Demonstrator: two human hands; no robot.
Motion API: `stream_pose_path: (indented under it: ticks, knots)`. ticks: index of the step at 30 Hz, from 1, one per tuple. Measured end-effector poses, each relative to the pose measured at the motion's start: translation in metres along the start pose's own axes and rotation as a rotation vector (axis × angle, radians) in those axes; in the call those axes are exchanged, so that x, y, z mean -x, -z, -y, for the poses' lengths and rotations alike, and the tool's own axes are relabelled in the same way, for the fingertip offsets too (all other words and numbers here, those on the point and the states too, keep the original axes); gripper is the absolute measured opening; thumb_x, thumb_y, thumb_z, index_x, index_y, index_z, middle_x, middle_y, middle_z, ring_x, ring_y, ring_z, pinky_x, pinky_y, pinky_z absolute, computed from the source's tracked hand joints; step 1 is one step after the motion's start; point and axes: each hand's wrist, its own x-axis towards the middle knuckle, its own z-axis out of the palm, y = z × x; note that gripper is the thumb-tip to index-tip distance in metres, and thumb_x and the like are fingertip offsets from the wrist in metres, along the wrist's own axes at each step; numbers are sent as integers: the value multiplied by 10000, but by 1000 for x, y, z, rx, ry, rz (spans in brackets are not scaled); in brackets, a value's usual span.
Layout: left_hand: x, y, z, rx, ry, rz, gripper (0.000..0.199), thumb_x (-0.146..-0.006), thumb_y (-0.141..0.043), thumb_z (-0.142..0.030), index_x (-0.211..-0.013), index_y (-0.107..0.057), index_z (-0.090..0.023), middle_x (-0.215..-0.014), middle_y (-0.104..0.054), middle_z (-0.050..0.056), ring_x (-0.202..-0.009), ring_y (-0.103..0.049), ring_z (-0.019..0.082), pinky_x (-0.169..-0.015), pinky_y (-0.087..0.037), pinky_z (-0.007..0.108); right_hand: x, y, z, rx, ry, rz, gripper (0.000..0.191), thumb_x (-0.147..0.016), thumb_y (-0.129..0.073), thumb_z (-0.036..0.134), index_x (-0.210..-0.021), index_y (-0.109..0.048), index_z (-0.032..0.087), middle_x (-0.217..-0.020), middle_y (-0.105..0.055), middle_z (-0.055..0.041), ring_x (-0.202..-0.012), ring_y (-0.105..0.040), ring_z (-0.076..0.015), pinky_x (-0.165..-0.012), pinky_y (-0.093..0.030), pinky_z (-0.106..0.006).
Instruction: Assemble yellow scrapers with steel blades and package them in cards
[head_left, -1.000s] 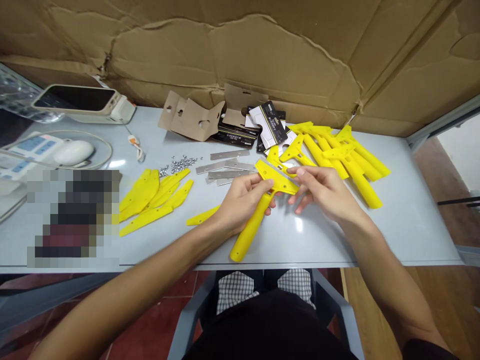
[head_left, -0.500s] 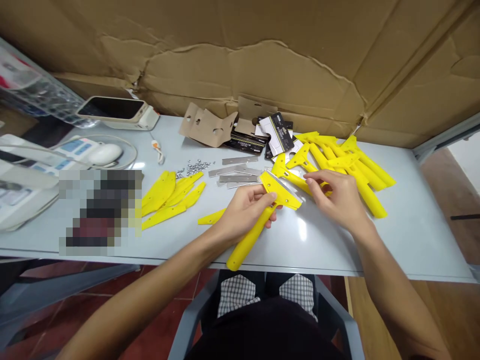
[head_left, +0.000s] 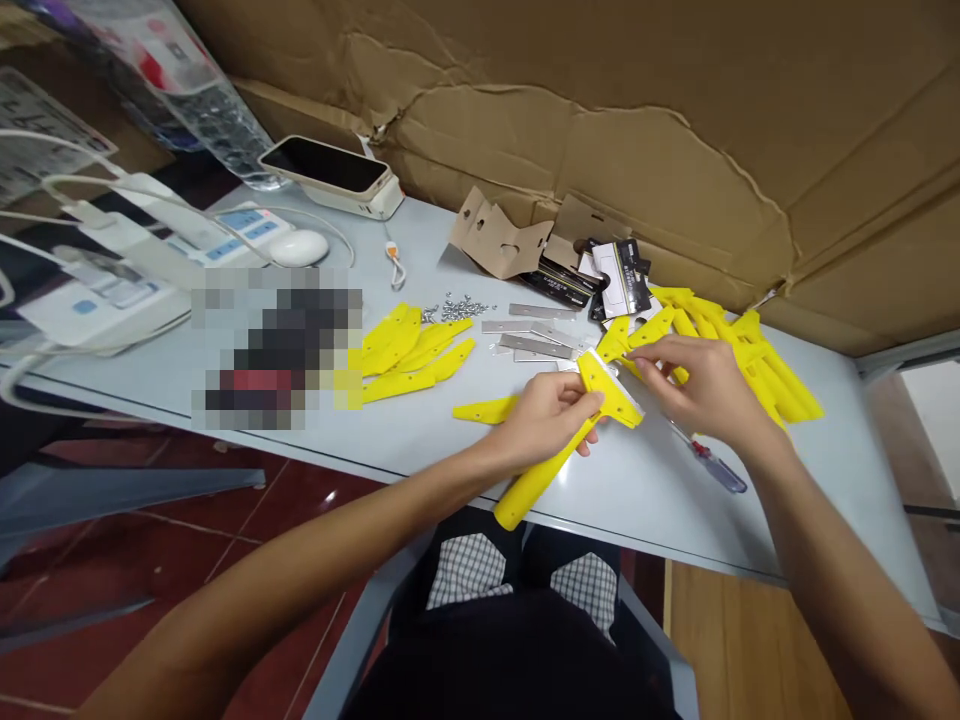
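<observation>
My left hand (head_left: 551, 418) grips a yellow scraper (head_left: 541, 474) just below its wide head, where a metal blade runs along the upper right edge. The handle slants down toward the table's front edge. My right hand (head_left: 691, 380) is right of the scraper head, thumb and fingertips pressed together; what they hold, if anything, is too small to make out. Beneath that hand lies a screwdriver (head_left: 718, 468) with a clear handle. Flat metal blades (head_left: 535, 346) and a pile of small screws (head_left: 459, 308) lie behind the scraper.
Yellow scrapers (head_left: 780, 375) are heaped at the right, flat yellow pieces (head_left: 409, 350) at the left. Black and white cards (head_left: 621, 280) and an opened cardboard box (head_left: 499, 235) stand at the back. Power strips (head_left: 97, 305), cables and a phone (head_left: 328, 165) occupy the left.
The view has swung left, so most things appear farther right. The screwdriver now shows below my right hand. My left hand keeps its hold on the scraper.
</observation>
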Motion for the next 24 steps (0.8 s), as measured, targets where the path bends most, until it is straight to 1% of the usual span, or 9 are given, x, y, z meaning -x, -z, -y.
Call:
stream_pose_path:
  ticks: [2,5,8,10,11,14,17,20,24]
  knots:
    - [1,1,1,43,0,0,140,-1014,-599,-179,-924,-687,-117,-835,-700,59,-554,-633,109,-479,-525,238,-27,2,-5,-11,-11,50,209,-973,-636,226,-948,-842,196,-908,-844,-75,-694,-734,-205,-683,-556,-358]
    - [3,0,2,128,10,-35,131,-1020,-594,-181,-943,-680,-119,-823,-696,54,-540,-615,100,-475,-507,231,-83,-5,-4,-32,5,140,185,-921,-678,211,-941,-862,202,-821,-826,-60,-687,-714,-207,-713,-541,-362]
    - [3,0,1,156,9,-68,124,-1021,-580,-162,-935,-660,-122,-827,-683,47,-535,-607,97,-474,-498,233,-143,-25,10,-12,92,315,190,-891,-703,163,-964,-876,191,-847,-828,-61,-720,-703,-213,-772,-525,-377]
    - [3,-1,0,154,2,-73,132,-1017,-575,-147,-907,-644,-122,-830,-673,46,-535,-607,97,-472,-495,233,-174,-45,21,27,171,358,188,-872,-721,125,-965,-879,166,-876,-823,-81,-787,-701,-227,-822,-512,-385]
    - [3,-1,0,153,2,-73,139,-1016,-574,-145,-895,-639,-121,-832,-671,47,-534,-607,96,-475,-494,233,-185,-56,26,50,202,411,192,-857,-737,115,-978,-881,155,-875,-814,-90,-803,-695,-233,-818,-508,-384]
    - [4,-1,-1,145,11,-76,151,-1018,-575,-150,-885,-639,-118,-833,-671,49,-529,-605,92,-478,-489,229,-202,-86,34,95,230,508,229,-857,-756,105,-1046,-878,149,-894,-797,-102,-853,-679,-239,-819,-496,-381]
    - [5,-1,-1,137,13,-63,149,-1017,-579,-165,-891,-645,-120,-833,-667,46,-526,-602,92,-481,-486,229,-204,-103,35,134,230,485,218,-843,-741,50,-994,-870,139,-883,-779,-107,-851,-663,-219,-810,-483,-367]
    - [6,0,-1,138,6,-57,132,-1012,-585,-170,-900,-640,-126,-841,-681,54,-538,-611,97,-491,-497,235,-203,-108,36,178,220,469,190,-845,-710,15,-913,-850,123,-885,-774,-105,-814,-639,-184,-764,-460,-334]
    - [6,1,0,116,2,-57,126,-1006,-587,-180,-914,-655,-128,-812,-691,57,-544,-616,108,-497,-502,246,-198,-106,38,224,194,468,175,-874,-689,16,-913,-827,116,-918,-766,-116,-794,-618,-171,-705,-420,-317]
